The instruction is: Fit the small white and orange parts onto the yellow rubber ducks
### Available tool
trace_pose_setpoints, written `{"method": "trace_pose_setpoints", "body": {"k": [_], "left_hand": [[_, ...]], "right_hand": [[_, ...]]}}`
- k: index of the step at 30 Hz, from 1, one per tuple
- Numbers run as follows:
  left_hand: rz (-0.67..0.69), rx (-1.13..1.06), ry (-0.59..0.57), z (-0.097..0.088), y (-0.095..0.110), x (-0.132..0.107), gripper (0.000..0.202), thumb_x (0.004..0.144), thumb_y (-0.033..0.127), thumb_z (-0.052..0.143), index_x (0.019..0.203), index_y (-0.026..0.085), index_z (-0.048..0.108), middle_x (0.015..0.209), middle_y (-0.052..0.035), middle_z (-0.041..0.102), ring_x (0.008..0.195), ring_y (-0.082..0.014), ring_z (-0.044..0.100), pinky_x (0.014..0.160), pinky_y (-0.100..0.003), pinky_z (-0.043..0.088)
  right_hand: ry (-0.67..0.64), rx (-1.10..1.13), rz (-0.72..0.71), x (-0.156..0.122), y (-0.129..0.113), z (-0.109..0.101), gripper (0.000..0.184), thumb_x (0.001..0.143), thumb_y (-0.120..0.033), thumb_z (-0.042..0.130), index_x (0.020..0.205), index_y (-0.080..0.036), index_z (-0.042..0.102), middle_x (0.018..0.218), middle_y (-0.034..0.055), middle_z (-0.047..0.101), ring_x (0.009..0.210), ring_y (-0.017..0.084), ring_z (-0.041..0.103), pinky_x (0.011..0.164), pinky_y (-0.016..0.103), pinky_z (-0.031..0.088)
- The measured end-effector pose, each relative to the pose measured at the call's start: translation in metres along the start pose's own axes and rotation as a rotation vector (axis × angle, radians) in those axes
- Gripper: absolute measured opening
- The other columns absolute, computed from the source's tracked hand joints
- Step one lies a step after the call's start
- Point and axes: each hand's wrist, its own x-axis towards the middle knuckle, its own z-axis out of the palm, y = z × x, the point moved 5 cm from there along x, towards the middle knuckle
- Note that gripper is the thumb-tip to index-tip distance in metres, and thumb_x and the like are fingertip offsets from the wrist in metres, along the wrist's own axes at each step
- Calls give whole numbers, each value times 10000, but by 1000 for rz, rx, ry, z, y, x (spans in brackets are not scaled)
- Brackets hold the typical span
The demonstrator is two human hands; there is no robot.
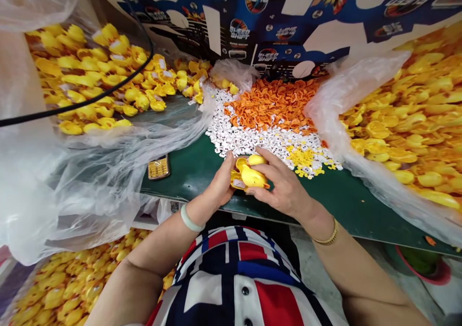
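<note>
Near the front edge of the green table, my left hand (221, 180) is closed on an open yellow duck half (237, 178), its hollow side showing with something pale inside. My right hand (287, 184) pinches another yellow duck part (254, 175), smooth side up, between thumb and fingers. The two pieces are side by side and overlap; whether they touch cannot be told. Just beyond my hands lie a spread of small white pieces with black dots (234, 136), a heap of orange bill-like pieces (274, 105) and some small yellow pieces (302, 157).
Yellow duck parts (97, 73) are piled at the left, and more yellow shells (407, 123) lie in a plastic bag (346, 104) on the right. A phone-like device (159, 167) lies on the green table (191, 172). A black cable (97, 97) crosses the left. Ducks (65, 287) fill a container below.
</note>
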Motion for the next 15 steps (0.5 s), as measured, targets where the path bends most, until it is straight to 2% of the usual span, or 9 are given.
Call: {"method": "trace_pose_setpoints", "body": {"k": [4,7,11,15], "left_hand": [[-4,-52,-31,-1,0,-1,647,888,712,458,1053,133,696,870,-91,724,746,-191,683,663,-278,541],[-17,-78,-25,-3,0,-1,646,891,715,446,1069,143,688,876,-87,721,746,-189,680,660,-283,543],[-33,-86,-10,-6,-2,0,655,889,722,438,1066,142,684,854,-85,716,710,-185,673,629,-281,536],[-30,-94,40,-9,-3,0,621,907,697,438,1020,138,683,851,-84,720,722,-183,680,625,-269,538]], "right_hand": [[1,-21,-71,13,-4,15,424,908,-435,644,1244,-196,542,1370,185,531,1294,311,525,1065,526,479],[-43,-56,-112,17,-5,25,387,916,-441,627,1206,-191,567,1350,178,537,1309,322,501,1074,549,467],[-109,-70,-105,18,-2,33,346,922,-413,614,1179,-184,585,1368,177,519,1320,328,477,1075,561,459],[-122,-33,-92,21,-1,35,313,910,-345,624,1182,-195,579,1329,163,547,1263,305,523,1054,536,477]]}}
